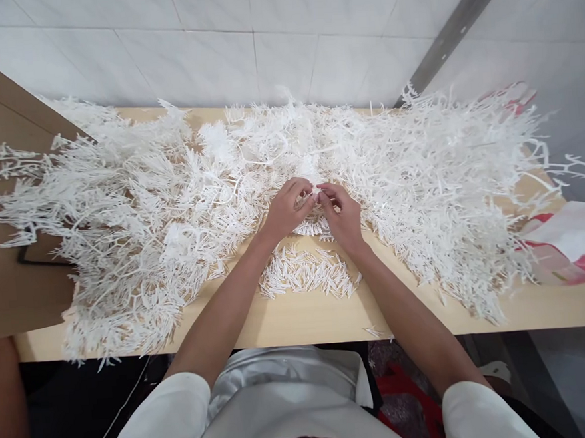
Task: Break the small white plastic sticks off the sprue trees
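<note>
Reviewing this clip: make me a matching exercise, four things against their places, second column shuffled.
1. Bare left hand and right hand
2. Small, loose white slivers
3. Crumpled red-and-white packet
4. Grey perforated metal post

A. Picture's right side, beside branching white strands
B. Upper right, against pale tiles
C. Mid-picture, fingertips nearly meeting
D. Between the forearms

Pairs: 1-C, 2-D, 3-A, 4-B

Both forearms converge forward, left fingers and right fingers curled close together
</note>
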`<action>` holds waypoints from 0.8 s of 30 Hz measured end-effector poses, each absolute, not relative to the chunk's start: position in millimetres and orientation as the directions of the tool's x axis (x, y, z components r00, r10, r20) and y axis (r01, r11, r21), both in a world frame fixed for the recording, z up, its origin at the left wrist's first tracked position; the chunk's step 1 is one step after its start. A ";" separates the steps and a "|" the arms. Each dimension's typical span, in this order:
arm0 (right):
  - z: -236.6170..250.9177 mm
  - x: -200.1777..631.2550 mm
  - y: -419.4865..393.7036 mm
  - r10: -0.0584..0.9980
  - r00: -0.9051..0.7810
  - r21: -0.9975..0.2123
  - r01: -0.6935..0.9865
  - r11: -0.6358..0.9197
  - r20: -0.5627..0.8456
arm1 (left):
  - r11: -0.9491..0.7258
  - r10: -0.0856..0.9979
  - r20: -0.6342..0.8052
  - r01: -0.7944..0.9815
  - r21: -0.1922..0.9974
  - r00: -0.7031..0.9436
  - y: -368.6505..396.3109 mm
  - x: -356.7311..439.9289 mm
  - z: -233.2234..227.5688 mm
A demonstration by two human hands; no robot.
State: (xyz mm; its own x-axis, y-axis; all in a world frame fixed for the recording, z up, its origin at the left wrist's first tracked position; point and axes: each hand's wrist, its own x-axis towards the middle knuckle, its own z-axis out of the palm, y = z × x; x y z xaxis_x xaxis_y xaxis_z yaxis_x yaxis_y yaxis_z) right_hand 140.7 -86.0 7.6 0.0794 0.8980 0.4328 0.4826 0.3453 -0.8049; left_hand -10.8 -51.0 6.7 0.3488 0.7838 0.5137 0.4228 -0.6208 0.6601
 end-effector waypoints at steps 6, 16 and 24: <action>9.5 138.2 -86.9 0.847 0.039 -0.720 0.549 0.424 0.529 | -0.627 0.776 0.541 0.493 0.603 0.324 -50.0 -9.9 2.8; 6.5 141.7 -85.3 0.859 0.099 -0.759 0.526 0.384 0.503 | -0.645 0.763 0.520 0.484 0.591 0.383 -55.9 -9.3 7.7; 3.7 140.0 -89.3 0.692 -0.005 -0.583 0.536 0.611 0.722 | -0.569 0.821 0.420 0.503 0.650 0.386 -53.4 -10.0 5.3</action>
